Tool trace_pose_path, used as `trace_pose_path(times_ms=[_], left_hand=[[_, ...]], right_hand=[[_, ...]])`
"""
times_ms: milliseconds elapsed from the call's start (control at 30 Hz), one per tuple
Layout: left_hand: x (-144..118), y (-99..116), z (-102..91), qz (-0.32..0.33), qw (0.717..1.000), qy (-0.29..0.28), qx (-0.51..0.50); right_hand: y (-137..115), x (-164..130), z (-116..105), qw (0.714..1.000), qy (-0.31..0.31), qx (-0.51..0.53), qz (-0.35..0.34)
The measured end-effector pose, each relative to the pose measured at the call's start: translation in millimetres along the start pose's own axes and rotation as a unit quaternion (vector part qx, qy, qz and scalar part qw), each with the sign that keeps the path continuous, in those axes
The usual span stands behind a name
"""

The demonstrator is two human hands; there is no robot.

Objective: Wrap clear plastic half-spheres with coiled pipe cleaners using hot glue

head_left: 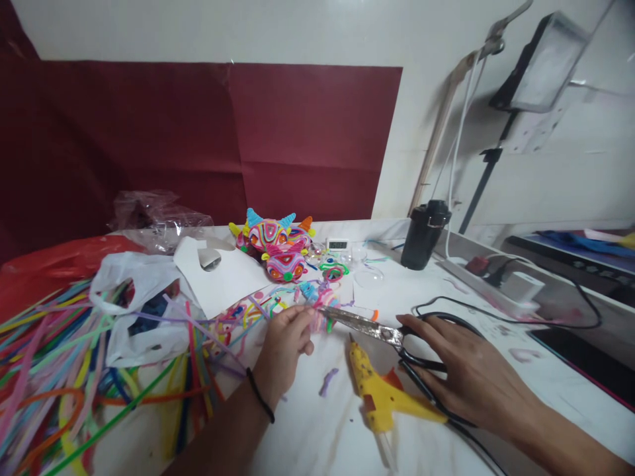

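White table (496, 423) against a white wall with dark red paper sheets (198, 132) taped up; light stand at the back right, black cup (424, 235) near the rear edge.

Left hand (284, 344): fingers pinched narrow on a short pink fuzzy piece (320, 320), held just above the table at centre.

Right hand (471, 373): on the black handles of the scissors (370, 327), fingers curled around the loops. Blades look nearly closed; can't tell if there's a gap at the tip.

Scissors: long axis runs roughly left-right across the view, slightly tilted, handles low right, tip pointing up-left and touching or just meeting the pink piece at the left fingertips.

Progress, judged from layout: 2 or so finished multicoloured coiled figures (278, 248) with horns sit behind the work spot, so a fair part looks done. Cutting of this piece looks in progress. 1 loose purple offcut (328, 381) lies in front. A big heap of uncut pipe cleaners (74, 370) on the left says plenty of stock remains.

Yellow glue gun (381, 393) lies just in front of the scissors, nozzle pointing up-left, nearly parallel to the blades, untouched. White plastic bag (129, 297) and white card (223, 274) to the left of the figures.
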State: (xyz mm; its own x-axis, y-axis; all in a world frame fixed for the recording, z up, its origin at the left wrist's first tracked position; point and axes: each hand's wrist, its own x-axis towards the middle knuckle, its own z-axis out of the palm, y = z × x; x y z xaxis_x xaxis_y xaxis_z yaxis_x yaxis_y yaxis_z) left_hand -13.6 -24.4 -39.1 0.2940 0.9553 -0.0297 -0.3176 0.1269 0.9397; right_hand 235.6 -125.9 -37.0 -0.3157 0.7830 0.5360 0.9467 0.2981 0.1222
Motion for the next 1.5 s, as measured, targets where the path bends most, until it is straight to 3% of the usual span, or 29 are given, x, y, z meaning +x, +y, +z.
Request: trace_pose_path(times_ms=[800, 1233, 1500], left_hand=[[-0.8, 2.3, 0.7, -0.019, 1.000, 0.011, -0.018], [-1.3, 4.3, 3.3, -0.042, 0.998, 0.035, -0.028], [-2.5, 6.5, 3.8, -0.055, 0.996, 0.058, -0.032]], right_hand=[[-3.8, 7.0, 12.2, 1.000, -0.004, 0.027, 0.001], [-0.8, 12.3, 19.1, 0.987, 0.063, -0.089, -0.114], [2.1, 22.5, 15.1, 0.976, 0.060, -0.137, -0.157]])
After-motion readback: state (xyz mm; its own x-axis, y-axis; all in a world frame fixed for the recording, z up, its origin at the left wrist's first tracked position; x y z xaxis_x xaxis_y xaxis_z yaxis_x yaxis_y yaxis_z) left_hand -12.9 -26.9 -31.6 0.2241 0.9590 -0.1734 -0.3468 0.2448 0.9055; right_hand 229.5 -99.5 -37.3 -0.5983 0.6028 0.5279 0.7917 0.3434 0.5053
